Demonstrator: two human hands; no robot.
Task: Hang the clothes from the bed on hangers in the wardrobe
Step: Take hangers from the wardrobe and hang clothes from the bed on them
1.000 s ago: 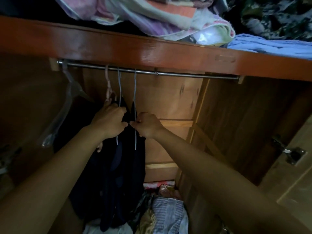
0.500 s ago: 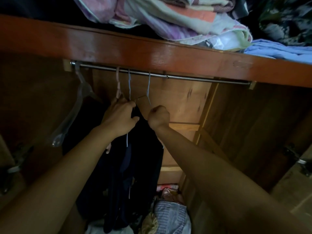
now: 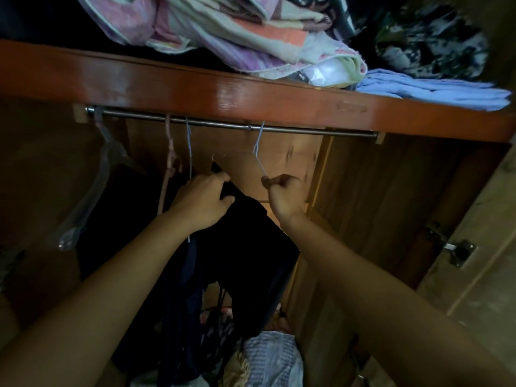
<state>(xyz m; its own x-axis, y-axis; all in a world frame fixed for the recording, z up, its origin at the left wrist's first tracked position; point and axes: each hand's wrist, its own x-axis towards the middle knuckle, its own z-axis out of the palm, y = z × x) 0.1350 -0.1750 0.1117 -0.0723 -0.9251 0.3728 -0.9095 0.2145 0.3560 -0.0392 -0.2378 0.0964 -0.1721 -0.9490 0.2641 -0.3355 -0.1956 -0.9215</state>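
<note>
**A:** ok so what's up with the dark garment? Looks nearly black to me, maybe navy, hard to call in that light.

**B:** yeah, dark limp cloth with no pattern I can make out. Its top edge is bunched up in the left hand, whose fingers are curled into the fabric. The rest drops in long folds between the two forearms, down toward the pile of clothes at the wardrobe floor.

**A:** and where is it exactly?

**B:** inside the wardrobe, under the thin metal rail, right beside the other dark clothes already hanging to its left. It sits around the pale blue wire hanger, whose hook is over the rail. One shoulder of that hanger sticks out bare at the upper left, just above the cloth.

**A:** right hand?

**B:** the right hand is a closed fist pinching the hanger's other wire arm at its lower end. It's apart from the cloth on that side.

**A:** other stuff?

**B:** a clear plastic hanger hangs bare at the far left of the rail, a pink hanger next along. Folded blankets are stacked on the red-brown wooden shelf above.
</note>
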